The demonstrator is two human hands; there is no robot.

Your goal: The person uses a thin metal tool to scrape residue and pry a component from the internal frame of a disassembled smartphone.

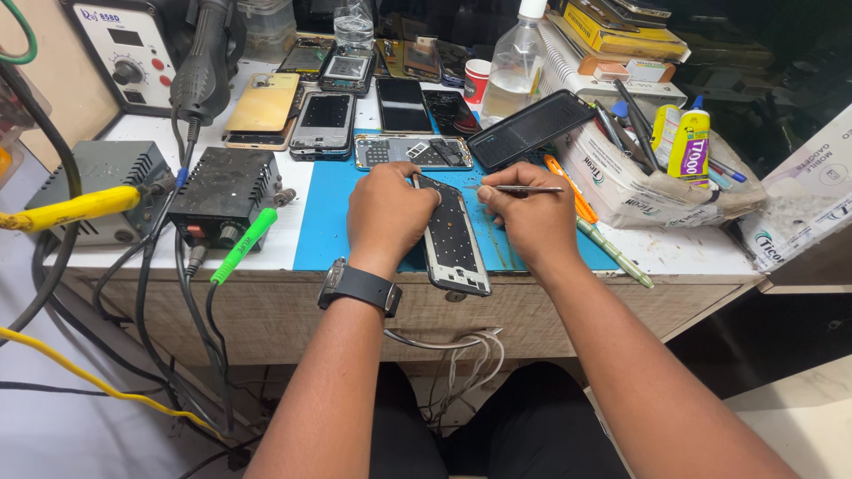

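The left hand [388, 211] clamps its fingers on an opened black rectangular phone frame [453, 235] lying on the blue mat [324, 222] at the desk edge, long axis running away from the person. The right hand [524, 213] pinches slim metal tweezers [524, 188], pointing sideways.

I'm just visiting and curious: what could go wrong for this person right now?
The opened phone overhangs the bench edge under the left hand, so it might slip off. The tweezers in the right hand could scratch its exposed inside. The loose black panel leaning nearby may get knocked.
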